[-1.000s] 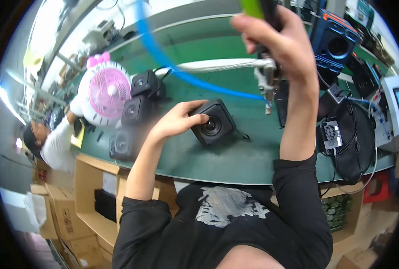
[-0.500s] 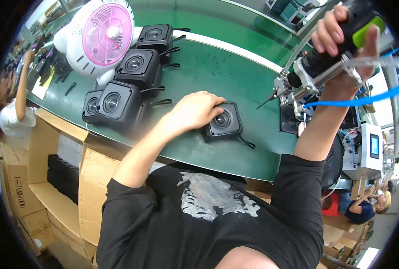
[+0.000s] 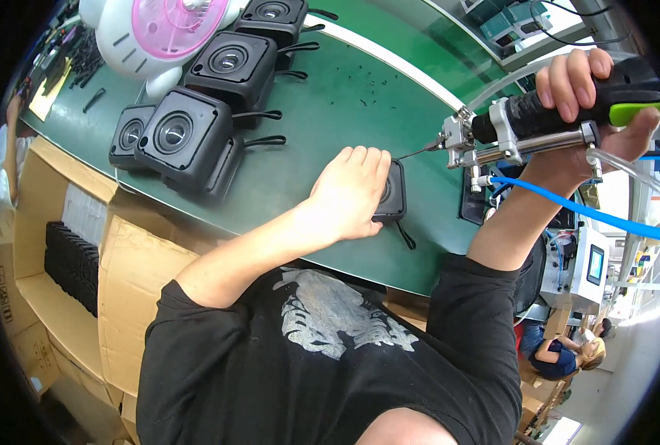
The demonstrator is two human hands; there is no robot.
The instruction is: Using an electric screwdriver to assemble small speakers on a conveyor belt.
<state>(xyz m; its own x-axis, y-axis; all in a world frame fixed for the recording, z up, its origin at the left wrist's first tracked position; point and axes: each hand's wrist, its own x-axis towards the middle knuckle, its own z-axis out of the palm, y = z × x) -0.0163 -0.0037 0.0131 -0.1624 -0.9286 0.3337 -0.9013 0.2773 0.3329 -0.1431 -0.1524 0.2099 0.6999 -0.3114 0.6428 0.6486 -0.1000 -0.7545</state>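
Observation:
My left hand (image 3: 350, 189) is wrapped over a small black square speaker (image 3: 396, 194) lying face up on the green bench, hiding much of its round cone. Its strap loop sticks out toward me. In my right hand (image 3: 573, 83) is a black electric screwdriver (image 3: 522, 117) with a green lever, held tilted almost level. A metal feed head (image 3: 459, 139) and a blue air hose (image 3: 567, 196) are fixed to it. The thin bit (image 3: 417, 152) reaches the speaker's far corner; whether it touches cannot be made out.
Several finished-looking black speakers (image 3: 176, 132) with strap loops stand at the left, beside a white and pink fan (image 3: 178, 26). Tiny dark screws (image 3: 363, 85) lie scattered on the green bench (image 3: 300, 159). An open cardboard box (image 3: 133, 297) sits lower left. A white machine with a screen (image 3: 578, 271) stands right.
The screwdriver has come left and tipped nearer level, bringing its bit to the speaker's far corner. My left hand has settled further over the speaker. The whole view has shifted.

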